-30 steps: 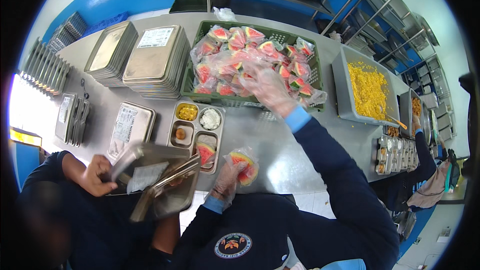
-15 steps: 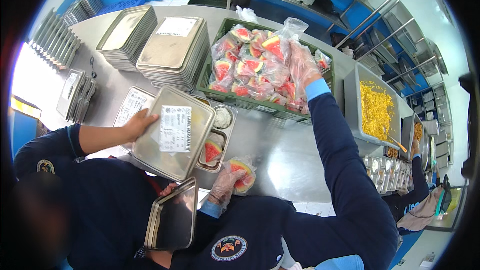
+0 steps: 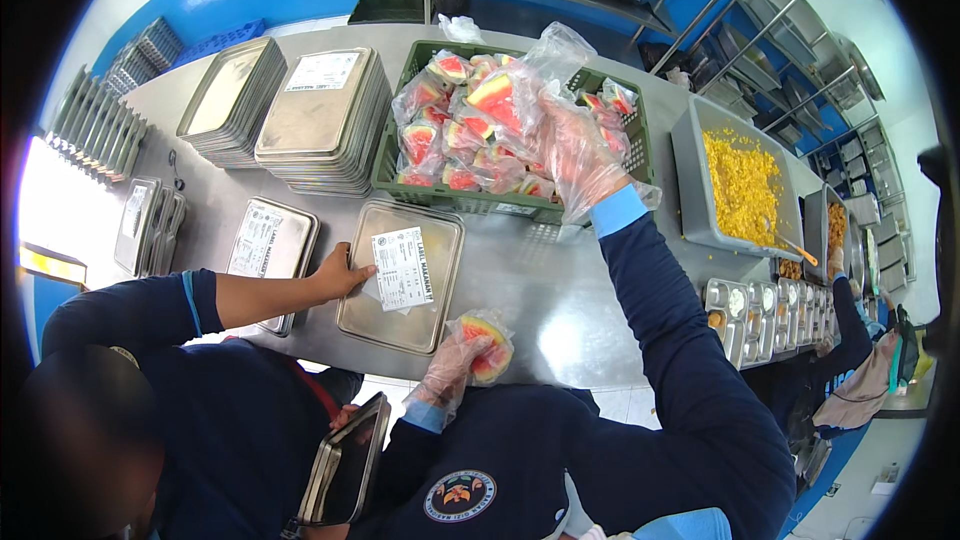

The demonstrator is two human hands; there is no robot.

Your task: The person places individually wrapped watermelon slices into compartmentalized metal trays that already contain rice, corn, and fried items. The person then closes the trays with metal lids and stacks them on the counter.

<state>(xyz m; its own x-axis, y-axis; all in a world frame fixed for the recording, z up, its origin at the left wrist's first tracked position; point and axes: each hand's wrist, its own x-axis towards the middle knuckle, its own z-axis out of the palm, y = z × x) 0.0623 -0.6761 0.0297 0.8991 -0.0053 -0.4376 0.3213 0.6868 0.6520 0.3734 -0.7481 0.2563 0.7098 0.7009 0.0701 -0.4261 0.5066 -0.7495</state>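
Near the table's front edge, my gloved left hand (image 3: pixel 450 365) grips a bagged watermelon slice (image 3: pixel 490 348), its red flesh and green rind showing through the plastic. Over the green crate (image 3: pixel 470 198) full of similar bagged slices is my right hand (image 3: pixel 585 150), also in a clear loose glove. Its fingers are closed on another bagged watermelon slice (image 3: pixel 503 100), raised above the pile; the fingertips are partly hidden by plastic. Just beyond my left hand lies a metal food tray under a labelled lid (image 3: pixel 400 315), which a co-worker's hand (image 3: pixel 340 275) is touching.
The co-worker at left holds several lids (image 3: pixel 345 460) low by my left arm. Stacks of lidded trays (image 3: pixel 325 120) stand at the back left. To the right are a grey tub of yellow food (image 3: pixel 740 185), filled compartment trays (image 3: pixel 765 310) and another person's arm (image 3: pixel 845 330).
The co-worker's lid has come down to the right and now covers the tray's rice and watermelon. My right hand has lifted a bagged slice slightly leftward; my left hand stays nearly still.
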